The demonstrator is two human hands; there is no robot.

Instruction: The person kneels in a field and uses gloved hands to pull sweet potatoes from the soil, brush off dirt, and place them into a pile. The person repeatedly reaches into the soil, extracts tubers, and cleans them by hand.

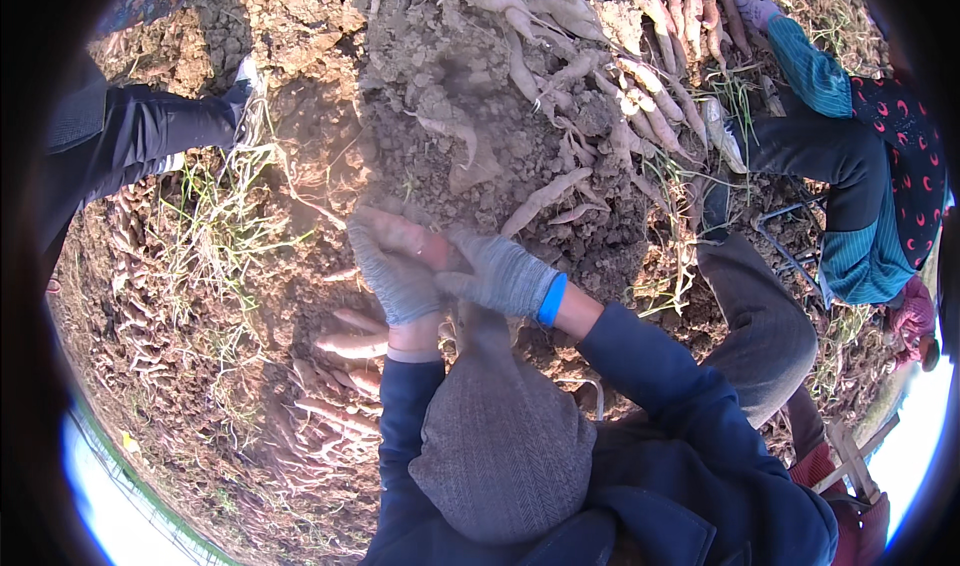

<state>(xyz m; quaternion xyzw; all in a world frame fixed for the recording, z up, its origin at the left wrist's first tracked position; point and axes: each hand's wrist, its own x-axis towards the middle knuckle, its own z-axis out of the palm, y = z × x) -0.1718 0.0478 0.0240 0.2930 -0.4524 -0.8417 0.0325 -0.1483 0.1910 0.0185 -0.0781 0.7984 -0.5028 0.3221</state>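
Note:
A reddish sweet potato [409, 237] lies across both of my hands above the dug soil. My left hand [391, 275], in a grey knit glove, cups its left part from below. Around the right end closes my right hand [504, 270], whose grey glove has a blue cuff. The ends of the sweet potato are partly covered by the gloves and slightly blurred. Just beyond my right hand, a long soil-coated sweet potato [546, 200] rests on the ground. Left of my left forearm lie several cleaned-looking sweet potatoes [352, 345].
Soil-covered sweet potatoes [555, 11] are heaped ahead, with a row [686, 11] at upper right. A co-worker's gloved hand [757, 9] touches that row. Another person's leg [172, 120] stands at left. Dry vines [217, 228] litter the soil. My bent knee [510, 446] rises below my hands.

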